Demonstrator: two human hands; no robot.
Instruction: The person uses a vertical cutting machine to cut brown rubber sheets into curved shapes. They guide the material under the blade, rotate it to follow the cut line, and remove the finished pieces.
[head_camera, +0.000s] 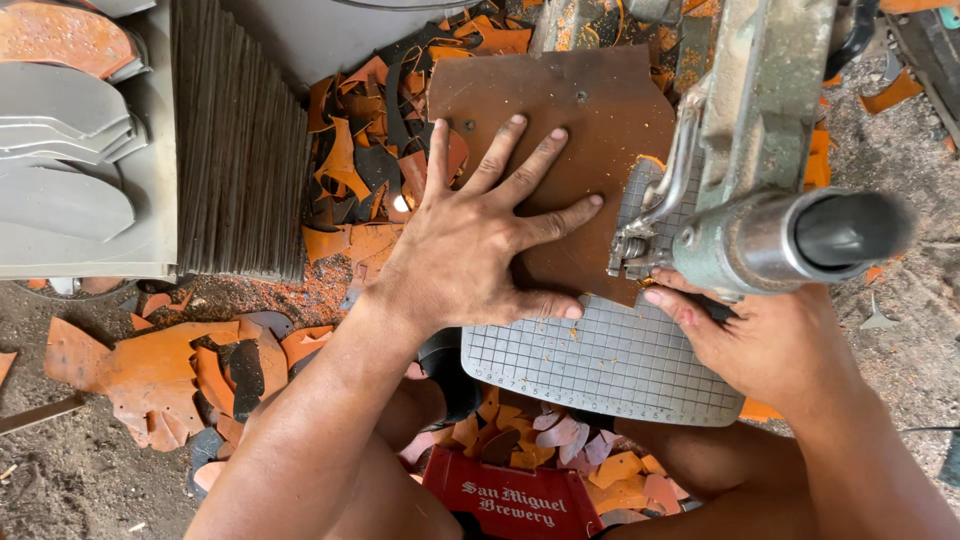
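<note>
Where the person's knees come together at the near edge, a red crate (510, 500) sits with orange and pinkish offcuts (590, 455) heaped on top of it. Just beyond lies a grey gridded base plate (600, 360), and on its far part rests a brown sheet (570, 130) of leather-like material, flat and reaching away from the person.

The left hand (480, 240) lies palm down on that sheet, fingers spread wide and flat, gripping nothing, simply pressing on it. The right hand (770, 340) sits at the right side of the gridded plate, under the machine; its fingers curl toward the edge of the sheet by the cutting head, but the machine's body hides most of them, so I cannot tell whether they pinch anything.

Above the right hand stands the grey-green metal machine (760, 130), with a thick cylinder capped in black (840, 230) pointing toward the camera and a small metal foot (630, 250) down against the sheet's right edge.

Farther left, orange and black scraps (370, 150) litter the dirt floor, with a larger orange piece (150, 370) nearer. At the far left a stack of dark sheets (240, 140) stands on edge beside grey sole-shaped cut-outs (60, 200).
</note>
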